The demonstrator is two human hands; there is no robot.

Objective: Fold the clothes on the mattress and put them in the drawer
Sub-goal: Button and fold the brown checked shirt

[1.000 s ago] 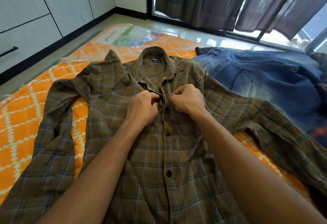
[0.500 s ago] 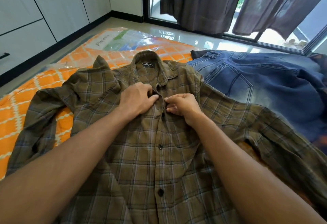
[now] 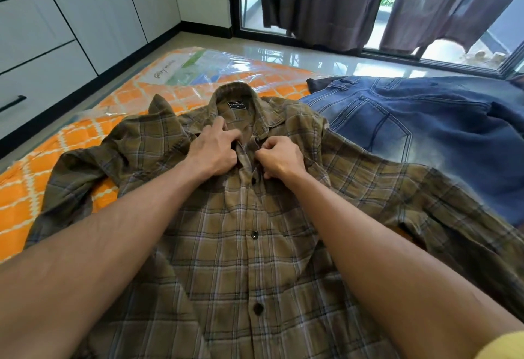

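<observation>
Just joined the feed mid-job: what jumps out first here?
An olive plaid shirt lies spread face-up on the orange patterned mattress, filling the middle. The left hand and right hand both pinch its button placket just below the collar. Blue jeans lie beside it, at the right.

Plaid shirt: soft woven cloth, matt, w/ dark glossy buttons; jeans: heavy denim, matt, faded patches, raised stitching; mattress: orange patterned cover under clear shiny plastic wrap; floor: polished tile, v. reflective; curtains: thin dull cloth; drawer fronts: smooth matt panels, black handle.
</observation>
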